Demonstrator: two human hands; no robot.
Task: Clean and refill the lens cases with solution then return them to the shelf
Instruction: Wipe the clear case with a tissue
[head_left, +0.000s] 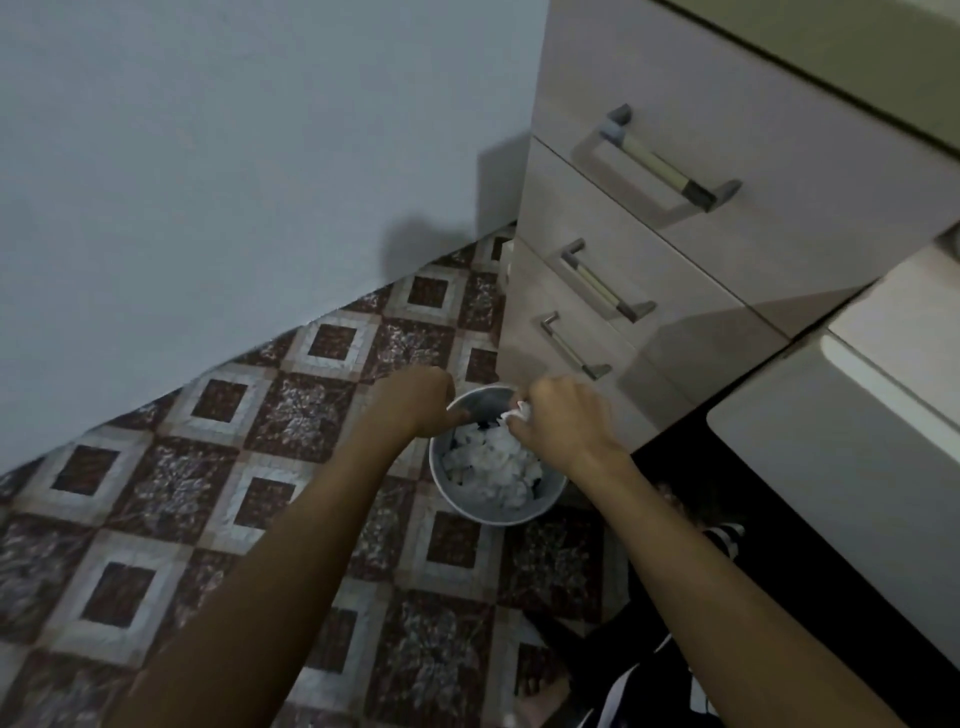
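The round grey bin lid (480, 402) is held up by the left hand (421, 402) so the crumpled white tissue (519, 413), pinched in the right hand (558, 421), can be dropped into the small grey waste bin (491, 512); no lens cases are visible.

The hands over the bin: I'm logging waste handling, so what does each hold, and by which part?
Left hand holds the grey bin lid by its edge; right hand pinches a crumpled white tissue in its fingers.

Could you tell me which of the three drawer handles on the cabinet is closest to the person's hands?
The lowest metal bar handle, just above the right hand; the middle handle and top handle sit farther up the pale cabinet.
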